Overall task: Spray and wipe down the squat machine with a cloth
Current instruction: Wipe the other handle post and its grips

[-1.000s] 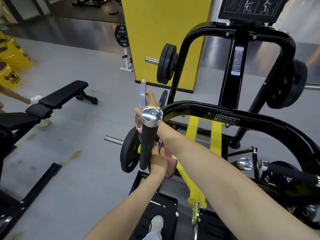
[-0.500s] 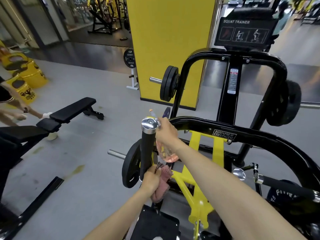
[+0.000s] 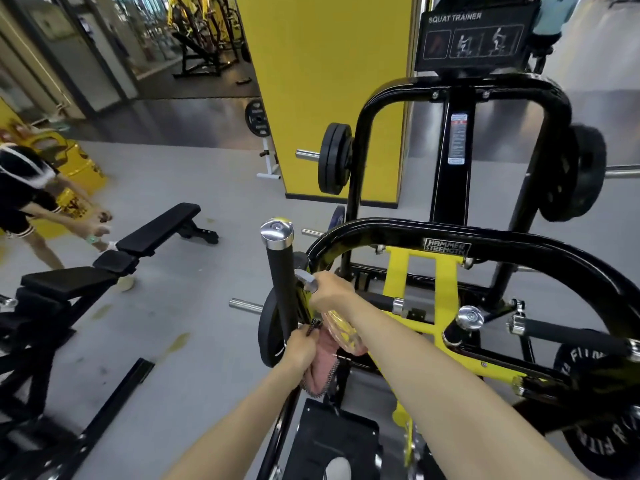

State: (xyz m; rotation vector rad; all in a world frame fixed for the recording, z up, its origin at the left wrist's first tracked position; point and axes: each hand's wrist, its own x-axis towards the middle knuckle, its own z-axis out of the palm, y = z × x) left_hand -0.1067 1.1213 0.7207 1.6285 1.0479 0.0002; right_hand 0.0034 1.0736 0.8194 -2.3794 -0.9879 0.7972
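Lowered right hand [image 3: 330, 289] grips bottle [image 3: 343, 330] beside handle [image 3: 282, 271].

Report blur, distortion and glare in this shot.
Head view: the yellow pillar has leaning edges, which is wide-angle distortion; head view: the person at left is motion-smeared; head view: the chrome cap carries a bright highlight, with no washout elsewhere.

My left hand [image 3: 302, 345] grips the pink cloth [image 3: 320, 371] at the foot of the upright black handle [image 3: 282, 284] of the squat machine [image 3: 450, 233]. My right hand [image 3: 330, 289] holds the clear spray bottle [image 3: 343, 329] just right of that handle, with the nozzle close beside it. A black bench [image 3: 159, 226] lies to the left.
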